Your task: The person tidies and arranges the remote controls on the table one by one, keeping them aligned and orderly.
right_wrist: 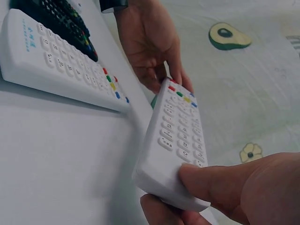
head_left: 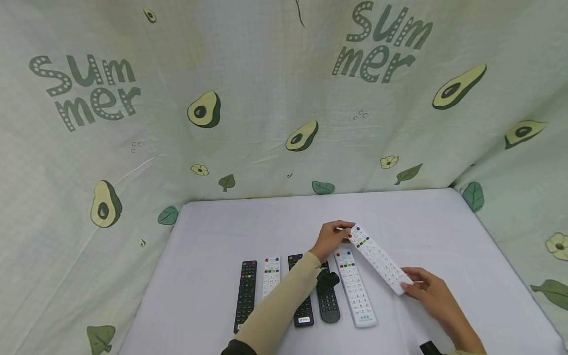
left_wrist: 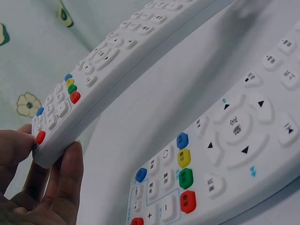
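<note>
Both hands hold one white remote control (head_left: 377, 257) tilted above the table, its button side up. My left hand (head_left: 330, 237) pinches the far end, beside the red and blue buttons; in the left wrist view the thumb lies on top and the fingers (left_wrist: 65, 183) underneath. My right hand (head_left: 432, 293) grips the near end, thumb (right_wrist: 211, 180) on the face and fingers below. Just left of it a second white remote (head_left: 355, 291) lies flat on the table, seen large in the left wrist view.
Further left lie a black remote with a rounded end (head_left: 328, 301), another black remote (head_left: 303, 313) partly under the left sleeve (head_left: 279, 305), a white remote (head_left: 271, 276) and a black remote (head_left: 246, 291). A printed cloth (head_left: 257, 162) hangs behind the white table (head_left: 213, 231).
</note>
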Available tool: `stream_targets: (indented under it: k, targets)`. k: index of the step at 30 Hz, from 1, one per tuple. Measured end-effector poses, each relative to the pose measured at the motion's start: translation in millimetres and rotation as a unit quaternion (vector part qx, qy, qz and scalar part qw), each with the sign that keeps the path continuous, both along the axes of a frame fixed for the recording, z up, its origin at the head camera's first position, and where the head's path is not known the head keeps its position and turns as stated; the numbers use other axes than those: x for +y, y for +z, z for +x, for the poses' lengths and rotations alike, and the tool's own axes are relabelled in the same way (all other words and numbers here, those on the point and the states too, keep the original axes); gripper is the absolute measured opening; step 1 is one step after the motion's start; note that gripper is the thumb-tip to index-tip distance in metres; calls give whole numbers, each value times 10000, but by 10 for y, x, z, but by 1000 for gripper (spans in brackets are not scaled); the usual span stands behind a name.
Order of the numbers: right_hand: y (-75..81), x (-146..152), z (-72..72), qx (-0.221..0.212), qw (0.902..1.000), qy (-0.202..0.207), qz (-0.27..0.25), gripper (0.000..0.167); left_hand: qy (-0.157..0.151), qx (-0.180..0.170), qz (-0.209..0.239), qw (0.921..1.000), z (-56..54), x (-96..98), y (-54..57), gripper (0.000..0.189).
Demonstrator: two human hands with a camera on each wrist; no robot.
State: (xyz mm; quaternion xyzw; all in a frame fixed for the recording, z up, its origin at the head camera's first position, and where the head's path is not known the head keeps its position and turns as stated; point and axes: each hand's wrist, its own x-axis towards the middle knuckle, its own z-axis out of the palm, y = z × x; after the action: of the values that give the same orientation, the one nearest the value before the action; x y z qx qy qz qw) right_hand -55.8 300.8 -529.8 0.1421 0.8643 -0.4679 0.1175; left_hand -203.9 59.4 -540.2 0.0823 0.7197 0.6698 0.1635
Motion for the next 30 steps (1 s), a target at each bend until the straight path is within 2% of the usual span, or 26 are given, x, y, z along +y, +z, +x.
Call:
stream_targets:
  k: [7,10,17,23,30]
  targets:
    - [-78,19,116,-22,9998,175,-127,54,-273,-208,-344,9988,72,70,44,24]
    - [-96,23,149,-24,9996,256,-65,52,-411,-191,-466,9979,85,95,38,26]
    - [-98,-4,227,-219,9988,414,-170,54,-453,-135,-1007,9938,104,191,5,26]
    - [-75,-40,280,-449,9967,553,-380,57,-512,-242,-1494,9872,152,243,31,28]
    - [-82,-73,333,-433,9943,814,-529,58,-887,-130,-2121,9731,191,308,49,40]
